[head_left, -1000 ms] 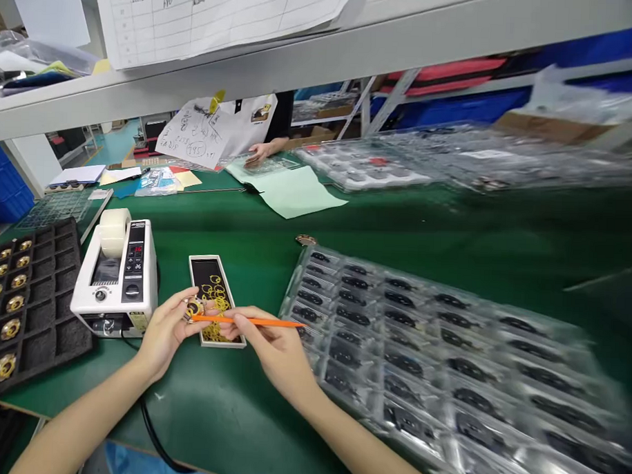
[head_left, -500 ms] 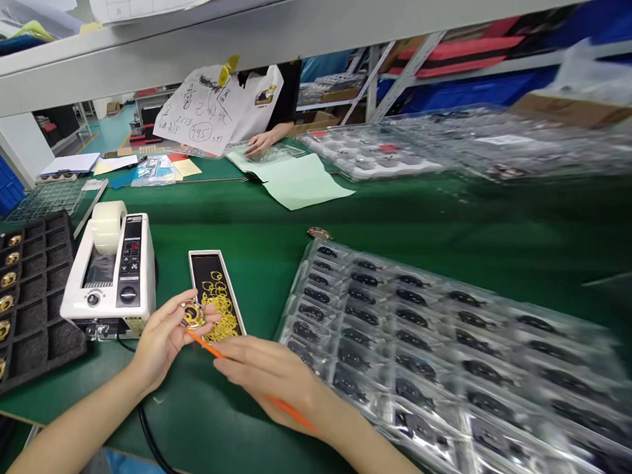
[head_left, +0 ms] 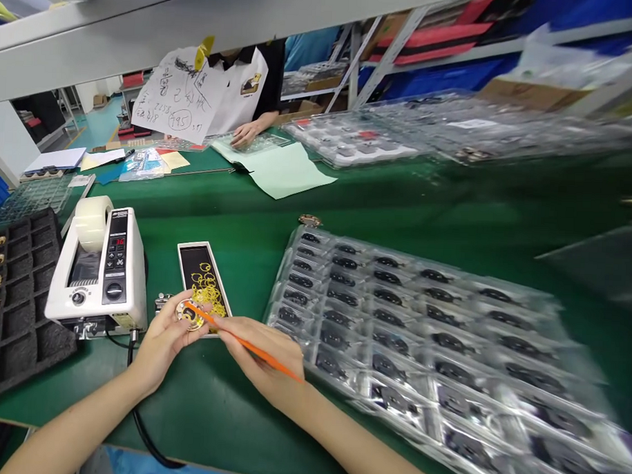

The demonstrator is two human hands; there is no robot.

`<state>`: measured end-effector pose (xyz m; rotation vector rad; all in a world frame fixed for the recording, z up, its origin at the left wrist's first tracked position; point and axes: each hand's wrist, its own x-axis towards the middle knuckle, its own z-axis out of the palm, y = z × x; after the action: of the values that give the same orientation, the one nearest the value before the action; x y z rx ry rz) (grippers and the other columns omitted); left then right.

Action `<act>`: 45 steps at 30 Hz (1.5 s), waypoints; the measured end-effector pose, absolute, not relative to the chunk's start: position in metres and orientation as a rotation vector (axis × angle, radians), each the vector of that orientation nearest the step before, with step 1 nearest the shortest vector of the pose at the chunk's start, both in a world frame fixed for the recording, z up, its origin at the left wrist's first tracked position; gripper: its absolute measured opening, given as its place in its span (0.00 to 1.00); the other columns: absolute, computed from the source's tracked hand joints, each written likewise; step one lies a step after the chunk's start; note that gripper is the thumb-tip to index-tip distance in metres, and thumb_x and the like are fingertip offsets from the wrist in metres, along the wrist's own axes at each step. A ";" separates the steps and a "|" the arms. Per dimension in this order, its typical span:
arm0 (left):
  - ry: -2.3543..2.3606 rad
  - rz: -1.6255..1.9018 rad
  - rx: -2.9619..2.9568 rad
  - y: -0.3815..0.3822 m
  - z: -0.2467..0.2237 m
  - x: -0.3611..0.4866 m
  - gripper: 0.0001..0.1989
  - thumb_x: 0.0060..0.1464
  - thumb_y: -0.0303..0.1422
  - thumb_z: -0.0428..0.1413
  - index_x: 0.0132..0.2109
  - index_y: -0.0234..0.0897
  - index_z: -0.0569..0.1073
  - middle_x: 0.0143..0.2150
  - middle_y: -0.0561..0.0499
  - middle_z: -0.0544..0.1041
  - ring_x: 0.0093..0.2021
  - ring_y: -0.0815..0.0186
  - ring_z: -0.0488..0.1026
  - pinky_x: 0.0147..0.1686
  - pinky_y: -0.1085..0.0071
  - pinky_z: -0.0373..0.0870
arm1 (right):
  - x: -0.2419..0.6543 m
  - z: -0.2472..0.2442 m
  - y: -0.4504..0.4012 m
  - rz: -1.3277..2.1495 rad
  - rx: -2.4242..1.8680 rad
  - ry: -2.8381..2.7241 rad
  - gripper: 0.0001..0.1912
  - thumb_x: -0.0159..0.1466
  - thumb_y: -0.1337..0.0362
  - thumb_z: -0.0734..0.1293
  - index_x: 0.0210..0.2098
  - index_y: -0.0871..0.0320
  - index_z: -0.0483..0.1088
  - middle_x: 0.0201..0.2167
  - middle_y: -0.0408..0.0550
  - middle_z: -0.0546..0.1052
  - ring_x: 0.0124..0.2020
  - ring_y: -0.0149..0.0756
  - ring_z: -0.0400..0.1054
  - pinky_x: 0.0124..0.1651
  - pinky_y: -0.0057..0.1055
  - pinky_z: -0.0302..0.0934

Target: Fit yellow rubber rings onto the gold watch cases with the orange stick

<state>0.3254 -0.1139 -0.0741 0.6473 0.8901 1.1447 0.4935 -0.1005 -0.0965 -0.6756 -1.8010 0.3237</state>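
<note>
My left hand point(head_left: 163, 339) pinches a small round gold-and-silver watch-like part point(head_left: 189, 314) by its edge, face up. My right hand point(head_left: 265, 353) grips a slim orange pointed tool point(head_left: 255, 347) like a pen. Its tip meets the upper face of the round part; whether it is a stick or tweezers I cannot tell. Just behind both hands lies a white-rimmed box point(head_left: 179, 260) with a black bottom, holding a heap of thin yellow rings point(head_left: 206, 288). My left fingers hide the box's near left corner.
A white tape dispenser point(head_left: 131, 258) stands left of the box. Farther left, a black foam tray point(head_left: 39, 276) holds round gold parts. Clear plastic trays point(head_left: 396, 323) of black pieces cover the right side. Across the bench are green paper point(head_left: 292, 170) and another person's hand point(head_left: 247, 132).
The orange tool's tip has moved from the near edge of the round part up onto its face. My right hand has shifted slightly upward and left. The whole view has shifted a little.
</note>
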 end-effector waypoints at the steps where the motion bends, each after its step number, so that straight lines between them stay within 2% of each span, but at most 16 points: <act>1: 0.893 1.141 0.653 -0.114 -0.076 0.326 0.23 0.47 0.34 0.65 0.52 0.39 0.73 0.49 0.46 0.79 0.55 0.55 0.73 0.57 0.60 0.67 | 0.492 -0.099 -0.100 0.326 -0.674 -1.807 0.14 0.65 0.73 0.63 0.47 0.53 0.74 0.36 0.48 0.82 0.34 0.36 0.78 0.39 0.32 0.76; 7: 0.964 1.115 0.689 -0.111 -0.084 0.321 0.22 0.48 0.34 0.64 0.51 0.38 0.73 0.45 0.45 0.81 0.50 0.56 0.76 0.49 0.63 0.71 | 0.490 -0.113 -0.095 0.016 -0.456 -2.076 0.14 0.66 0.75 0.60 0.48 0.63 0.72 0.39 0.57 0.81 0.45 0.42 0.76 0.46 0.37 0.75; 11: 0.991 1.092 0.693 -0.107 -0.086 0.318 0.20 0.47 0.33 0.63 0.49 0.37 0.75 0.45 0.44 0.81 0.48 0.57 0.77 0.44 0.67 0.72 | 0.494 -0.111 -0.092 -0.158 -0.387 -2.238 0.13 0.67 0.74 0.58 0.46 0.65 0.73 0.39 0.57 0.81 0.46 0.44 0.76 0.45 0.38 0.74; 13: 0.990 1.076 0.691 -0.106 -0.085 0.318 0.20 0.46 0.33 0.64 0.48 0.36 0.76 0.44 0.44 0.81 0.46 0.58 0.77 0.44 0.67 0.72 | 0.496 -0.106 -0.092 -0.108 -0.402 -2.207 0.13 0.68 0.73 0.58 0.45 0.62 0.72 0.37 0.55 0.81 0.42 0.41 0.77 0.42 0.36 0.75; 16: 1.038 1.046 0.732 -0.106 -0.083 0.320 0.20 0.45 0.34 0.66 0.47 0.34 0.76 0.40 0.45 0.82 0.41 0.59 0.79 0.42 0.65 0.74 | 0.500 -0.098 -0.093 0.145 -0.554 -2.004 0.12 0.67 0.72 0.59 0.45 0.57 0.72 0.34 0.51 0.81 0.34 0.36 0.76 0.35 0.32 0.73; 21: 1.105 0.977 0.859 -0.109 -0.082 0.322 0.18 0.43 0.33 0.67 0.42 0.32 0.76 0.29 0.46 0.81 0.31 0.60 0.80 0.29 0.70 0.74 | 0.502 -0.092 -0.092 0.415 -0.852 -1.596 0.11 0.68 0.69 0.58 0.37 0.56 0.72 0.28 0.48 0.76 0.28 0.35 0.72 0.29 0.32 0.68; 24: 1.117 0.976 0.921 -0.110 -0.083 0.322 0.12 0.42 0.30 0.66 0.36 0.32 0.76 0.24 0.50 0.79 0.23 0.65 0.77 0.20 0.76 0.70 | 0.504 -0.097 -0.090 0.472 -0.872 -1.554 0.10 0.68 0.68 0.58 0.38 0.55 0.71 0.27 0.46 0.74 0.28 0.34 0.70 0.29 0.32 0.66; 28: 1.126 0.981 0.961 -0.109 -0.086 0.321 0.08 0.42 0.29 0.64 0.33 0.32 0.76 0.21 0.51 0.76 0.17 0.68 0.73 0.14 0.78 0.62 | 0.506 -0.101 -0.091 0.343 -0.867 -1.593 0.14 0.69 0.67 0.55 0.38 0.55 0.72 0.34 0.50 0.74 0.37 0.40 0.71 0.38 0.39 0.66; 29: 1.130 0.990 0.963 -0.109 -0.087 0.321 0.08 0.43 0.30 0.63 0.33 0.32 0.76 0.21 0.51 0.76 0.17 0.68 0.73 0.14 0.78 0.62 | 0.505 -0.102 -0.093 0.298 -0.841 -1.617 0.15 0.69 0.67 0.54 0.37 0.55 0.72 0.33 0.50 0.74 0.37 0.40 0.71 0.38 0.39 0.66; 31: 1.135 1.015 0.962 -0.109 -0.088 0.322 0.09 0.45 0.32 0.63 0.35 0.32 0.76 0.23 0.50 0.77 0.20 0.66 0.75 0.16 0.76 0.66 | 0.501 -0.102 -0.097 0.243 -0.788 -1.714 0.15 0.69 0.68 0.55 0.36 0.55 0.72 0.28 0.48 0.73 0.31 0.38 0.70 0.34 0.35 0.64; 34: 1.140 1.081 0.976 -0.109 -0.089 0.326 0.13 0.46 0.33 0.63 0.41 0.34 0.76 0.32 0.48 0.80 0.30 0.63 0.78 0.29 0.70 0.74 | 0.489 -0.105 -0.102 0.205 -0.819 -1.898 0.12 0.68 0.70 0.58 0.37 0.56 0.73 0.23 0.45 0.72 0.22 0.33 0.65 0.24 0.29 0.58; 37: 1.142 1.157 1.048 -0.112 -0.090 0.329 0.19 0.45 0.28 0.62 0.47 0.37 0.75 0.43 0.47 0.79 0.40 0.63 0.76 0.40 0.69 0.73 | 0.478 -0.111 -0.102 0.205 -0.913 -1.953 0.10 0.66 0.70 0.60 0.34 0.57 0.73 0.24 0.46 0.74 0.23 0.32 0.68 0.24 0.27 0.59; 39: 1.160 1.154 1.107 -0.115 -0.092 0.330 0.21 0.45 0.25 0.61 0.49 0.37 0.75 0.43 0.47 0.79 0.42 0.62 0.74 0.42 0.71 0.71 | 0.473 -0.115 -0.100 0.268 -0.961 -1.935 0.10 0.66 0.70 0.61 0.32 0.56 0.72 0.25 0.46 0.75 0.24 0.32 0.70 0.26 0.26 0.61; 42: 1.202 1.105 1.157 -0.120 -0.096 0.331 0.21 0.48 0.24 0.58 0.52 0.38 0.73 0.38 0.49 0.79 0.41 0.62 0.74 0.42 0.70 0.70 | 0.471 -0.118 -0.098 0.395 -1.004 -1.848 0.09 0.64 0.70 0.61 0.33 0.55 0.72 0.27 0.46 0.76 0.27 0.34 0.72 0.28 0.27 0.64; 45: 1.219 1.088 1.195 -0.124 -0.098 0.333 0.22 0.50 0.24 0.56 0.54 0.39 0.71 0.43 0.48 0.79 0.39 0.64 0.75 0.41 0.70 0.70 | 0.470 -0.119 -0.098 0.476 -1.052 -1.776 0.08 0.63 0.69 0.62 0.33 0.55 0.72 0.28 0.47 0.77 0.27 0.34 0.72 0.28 0.27 0.66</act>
<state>0.3333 -0.1235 -0.0978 1.1946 1.2195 1.0876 0.4702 -0.0976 -0.1189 -1.0517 -1.7759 0.4760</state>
